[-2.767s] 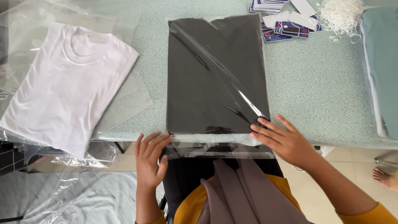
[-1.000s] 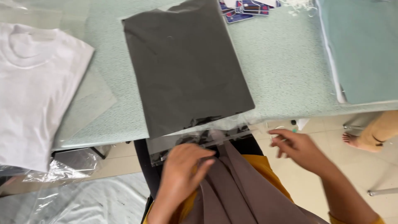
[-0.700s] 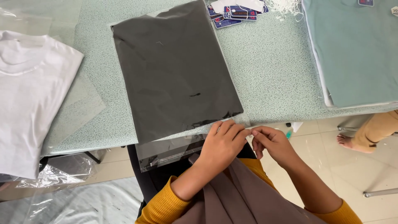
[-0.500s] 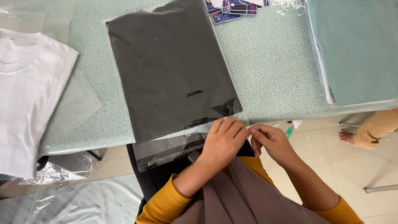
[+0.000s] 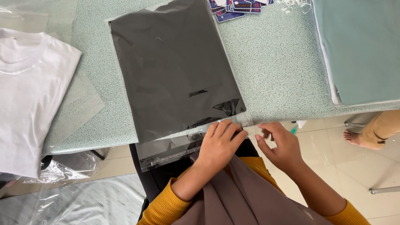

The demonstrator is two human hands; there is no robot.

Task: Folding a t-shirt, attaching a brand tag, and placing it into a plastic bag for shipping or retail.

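Left hand (image 5: 219, 143) laid flat, fingers spread and gripping nothing, on the near right corner of a clear bag (image 5: 166, 148) holding a folded dark grey garment (image 5: 177, 68), at the near edge of the speckled green bench (image 5: 275, 71), with the bag's open flap hanging over that edge. Right hand (image 5: 280, 143) just beside it, off the bench edge, fingers loosely curled, whether pinching anything impossible to tell. Folded white T-shirt (image 5: 29, 91) at the left edge, folded teal garment (image 5: 360, 46) at the right, blue tags (image 5: 237, 6) at the far edge.
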